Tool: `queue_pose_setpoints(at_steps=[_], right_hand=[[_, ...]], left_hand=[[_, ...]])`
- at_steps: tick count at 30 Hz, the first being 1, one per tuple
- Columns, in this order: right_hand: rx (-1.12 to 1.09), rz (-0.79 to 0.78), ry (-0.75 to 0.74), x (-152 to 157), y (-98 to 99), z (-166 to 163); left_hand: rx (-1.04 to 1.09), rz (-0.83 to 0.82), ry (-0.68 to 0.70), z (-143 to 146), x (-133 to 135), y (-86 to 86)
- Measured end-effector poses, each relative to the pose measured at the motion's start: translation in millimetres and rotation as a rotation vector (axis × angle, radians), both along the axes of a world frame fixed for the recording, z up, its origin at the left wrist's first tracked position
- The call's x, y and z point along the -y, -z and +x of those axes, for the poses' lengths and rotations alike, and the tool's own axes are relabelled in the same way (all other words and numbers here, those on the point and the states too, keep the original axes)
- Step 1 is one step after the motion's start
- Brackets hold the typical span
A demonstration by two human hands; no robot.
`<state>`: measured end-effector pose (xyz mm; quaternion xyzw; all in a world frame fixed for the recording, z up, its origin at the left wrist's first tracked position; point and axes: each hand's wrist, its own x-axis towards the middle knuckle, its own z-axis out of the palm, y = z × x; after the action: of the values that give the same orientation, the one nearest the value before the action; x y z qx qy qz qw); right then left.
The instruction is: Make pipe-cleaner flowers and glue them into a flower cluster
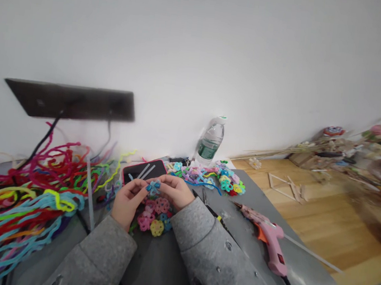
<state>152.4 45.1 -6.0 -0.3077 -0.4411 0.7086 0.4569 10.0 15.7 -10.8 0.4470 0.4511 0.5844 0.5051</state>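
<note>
Between my two hands is a small light-blue pipe-cleaner flower (pixel 154 187). My left hand (pixel 129 202) pinches its left side with thumb and finger. From the other side, my right hand (pixel 176 192) grips it in the same way. Just below lies a cluster of pipe-cleaner flowers (pixel 157 228) in pink, yellow and blue, partly covered by my hands. A phone (pixel 145 170) with several translucent glue sticks on it lies behind my fingers.
Loose coloured pipe cleaners (pixel 34 207) heap up at the left. A pink glue gun (pixel 270 239) and dark-handled pliers (pixel 217 215) lie right. More pipe-cleaner flowers (pixel 229 180) and a water bottle (pixel 211 140) are at the back. Wooden sticks (pixel 286 189) lie on a wooden surface.
</note>
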Motion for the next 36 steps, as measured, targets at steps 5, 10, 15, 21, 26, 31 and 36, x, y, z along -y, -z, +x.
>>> queue_pose_setpoints(at_steps=[5,10,15,21,26,31,36], right_hand=[[-0.002,-0.004,-0.004,0.5,-1.0,-0.1],[0.005,-0.001,-0.004,0.6,-2.0,0.1],[0.014,0.002,-0.003,0.2,-1.7,0.3],[0.006,-0.002,0.006,0.2,-0.8,-0.1],[0.014,-0.008,0.015,0.4,-1.3,-0.1],[0.021,0.003,0.015,0.3,-1.5,0.2],[0.011,-0.002,0.007,-0.1,-1.9,0.3]], left_hand=[[-0.002,0.004,0.002,0.5,0.3,-1.9],[-0.015,-0.001,-0.006,0.1,0.5,-2.0],[-0.004,0.005,0.004,-0.7,0.0,-0.9],[-0.006,0.009,-0.001,0.8,0.3,-2.7],[-0.016,0.003,-0.010,1.2,0.8,-3.4],[-0.020,0.012,-0.006,0.7,0.2,-2.8],[-0.016,0.006,0.002,1.0,0.7,-3.7]])
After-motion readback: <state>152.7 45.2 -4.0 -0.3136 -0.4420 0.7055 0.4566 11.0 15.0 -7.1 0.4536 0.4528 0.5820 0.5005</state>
